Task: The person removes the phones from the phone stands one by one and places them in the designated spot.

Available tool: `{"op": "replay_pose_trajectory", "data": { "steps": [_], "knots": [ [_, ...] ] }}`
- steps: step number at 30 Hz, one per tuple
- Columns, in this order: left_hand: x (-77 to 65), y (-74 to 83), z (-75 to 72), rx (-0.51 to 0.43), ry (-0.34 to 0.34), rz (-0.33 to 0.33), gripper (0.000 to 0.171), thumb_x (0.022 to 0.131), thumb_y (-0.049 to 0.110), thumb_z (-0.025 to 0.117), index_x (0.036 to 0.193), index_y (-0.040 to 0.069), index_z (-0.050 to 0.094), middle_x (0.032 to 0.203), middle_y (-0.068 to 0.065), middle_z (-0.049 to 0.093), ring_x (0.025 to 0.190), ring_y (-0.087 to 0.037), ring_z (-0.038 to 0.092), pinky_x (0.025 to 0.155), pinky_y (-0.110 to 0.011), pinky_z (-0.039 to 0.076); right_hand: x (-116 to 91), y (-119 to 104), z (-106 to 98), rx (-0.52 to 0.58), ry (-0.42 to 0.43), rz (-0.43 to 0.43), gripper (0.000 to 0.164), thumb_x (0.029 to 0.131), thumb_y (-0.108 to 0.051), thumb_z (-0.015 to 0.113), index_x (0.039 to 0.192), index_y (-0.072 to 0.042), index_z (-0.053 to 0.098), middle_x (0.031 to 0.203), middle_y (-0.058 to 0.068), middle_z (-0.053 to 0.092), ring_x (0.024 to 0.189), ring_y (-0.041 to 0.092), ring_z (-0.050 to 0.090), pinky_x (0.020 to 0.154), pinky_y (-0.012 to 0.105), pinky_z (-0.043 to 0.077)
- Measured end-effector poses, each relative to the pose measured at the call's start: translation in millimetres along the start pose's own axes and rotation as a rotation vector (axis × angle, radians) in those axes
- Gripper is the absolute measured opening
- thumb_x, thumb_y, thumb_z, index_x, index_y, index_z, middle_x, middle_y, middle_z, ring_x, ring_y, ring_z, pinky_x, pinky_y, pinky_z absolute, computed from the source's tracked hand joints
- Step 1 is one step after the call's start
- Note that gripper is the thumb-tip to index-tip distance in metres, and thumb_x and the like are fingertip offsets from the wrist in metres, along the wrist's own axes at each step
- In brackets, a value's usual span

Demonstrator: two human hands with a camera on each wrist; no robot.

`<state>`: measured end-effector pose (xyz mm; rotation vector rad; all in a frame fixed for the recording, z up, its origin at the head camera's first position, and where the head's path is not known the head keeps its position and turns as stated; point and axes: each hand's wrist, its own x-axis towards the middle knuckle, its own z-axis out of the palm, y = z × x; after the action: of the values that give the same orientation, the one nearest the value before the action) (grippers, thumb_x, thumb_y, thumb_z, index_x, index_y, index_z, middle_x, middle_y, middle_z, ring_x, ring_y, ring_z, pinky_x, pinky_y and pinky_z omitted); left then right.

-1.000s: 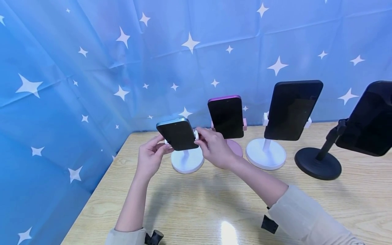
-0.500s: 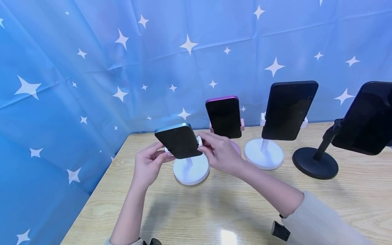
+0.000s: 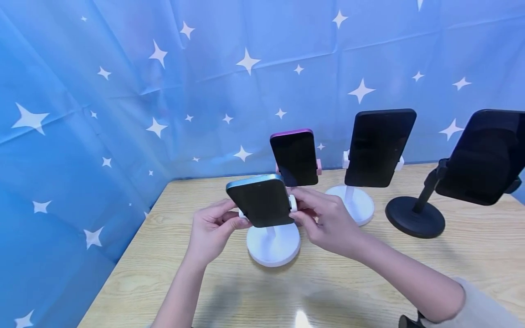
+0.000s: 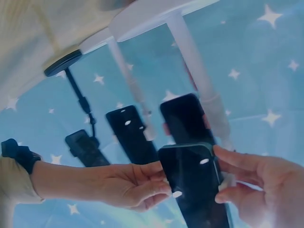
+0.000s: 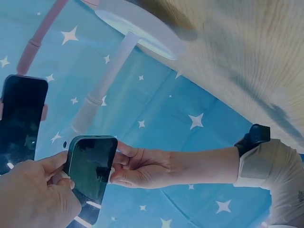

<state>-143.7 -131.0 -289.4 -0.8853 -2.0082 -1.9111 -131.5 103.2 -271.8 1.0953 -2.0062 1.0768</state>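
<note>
A light-blue-edged phone (image 3: 259, 202) sits in the clamp of a white phone stand (image 3: 273, 250), its dark screen towards me and tilted back. My left hand (image 3: 213, 230) pinches the clamp's left arm, thumb in front. On the other side my right hand (image 3: 330, 218) pinches the right clamp arm (image 3: 293, 203) between thumb and fingers. Both wrist views show the same phone (image 4: 192, 183) from below, between the two hands. Whether the round base touches the table or hangs slightly above it, I cannot tell.
Behind stands a pink-edged phone (image 3: 295, 157) on a pink stand mostly hidden by my right hand. To the right are a black phone (image 3: 381, 148) on a white stand (image 3: 361, 205) and another on a black stand (image 3: 415, 217). A blue star-patterned curtain (image 3: 123, 150) borders the wooden table (image 3: 156, 273).
Both hands have brought the white stand with its phone nearer to me and a little to the right, keeping their grip. The other stands keep their places; the view has shifted slightly.
</note>
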Motion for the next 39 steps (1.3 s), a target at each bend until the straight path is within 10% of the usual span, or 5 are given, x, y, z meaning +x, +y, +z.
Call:
{"op": "replay_pose_trajectory", "data": {
  "steps": [7, 16, 39],
  "knots": [
    [2.0, 5.5, 20.5, -0.024, -0.069, 0.088, 0.036, 0.073, 0.001, 0.072, 0.103, -0.017, 0.061, 0.091, -0.006, 0.068, 0.073, -0.016, 0.068, 0.06, -0.027, 0.055, -18.0, -7.7, -20.4, -0.012, 0.052, -0.031, 0.042, 0.091, -0.027, 0.051, 0.113, 0.009, 0.058, 0.089, 0.014, 0.067, 0.067, 0.01, 0.061, 0.061, 0.011, 0.049],
    [2.0, 6.9, 46.2, -0.1, -0.144, 0.095, 0.035, 0.073, 0.0, 0.072, 0.099, -0.02, 0.06, 0.089, -0.029, 0.062, 0.077, -0.013, 0.067, 0.063, -0.036, 0.055, -42.6, -9.2, -42.2, -0.013, 0.069, -0.018, 0.035, 0.087, -0.021, 0.059, 0.104, 0.01, 0.061, 0.084, 0.015, 0.066, 0.065, 0.008, 0.059, 0.058, 0.011, 0.049],
    [-3.1, -2.9, 72.3, -0.119, -0.222, 0.194, 0.029, 0.068, -0.011, 0.071, 0.095, -0.017, 0.063, 0.084, -0.025, 0.062, 0.072, -0.016, 0.066, 0.056, -0.033, 0.055, -72.1, -14.2, -62.3, 0.003, 0.083, 0.035, 0.031, 0.089, -0.023, 0.058, 0.099, 0.005, 0.064, 0.079, 0.003, 0.06, 0.065, 0.001, 0.047, 0.048, 0.012, 0.04]
  ]
}}
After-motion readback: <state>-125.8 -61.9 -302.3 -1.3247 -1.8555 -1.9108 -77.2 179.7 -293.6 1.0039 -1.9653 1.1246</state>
